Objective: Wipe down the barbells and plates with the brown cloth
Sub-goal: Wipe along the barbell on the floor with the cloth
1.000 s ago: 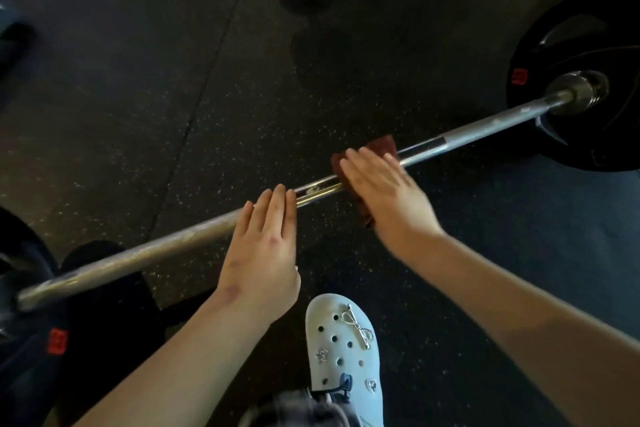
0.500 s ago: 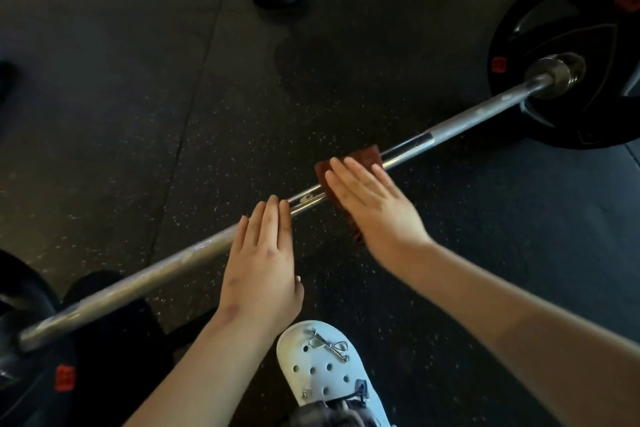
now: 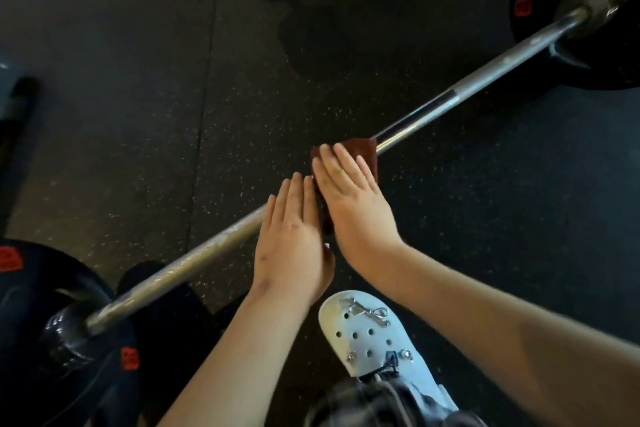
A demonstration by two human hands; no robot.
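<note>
The brown cloth (image 3: 362, 149) is lying over the middle of the barbell (image 3: 467, 87), and the right hand (image 3: 353, 204) is pressing it down flat, fingers straight. The left hand (image 3: 294, 239) is resting flat on the barbell just beside it, gripping nothing, maybe touching the cloth's edge. The far plate (image 3: 588, 55) and near plate (image 3: 52, 357) are sitting on the ends.

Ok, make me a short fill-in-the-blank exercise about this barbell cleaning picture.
The right hand presses a ____ cloth onto the barbell.
The left hand lies flat on the barbell, holding ____.
The clog below the hands is ____.
The label on the far plate is ____.
Missing words: brown, nothing, white, red.
</note>
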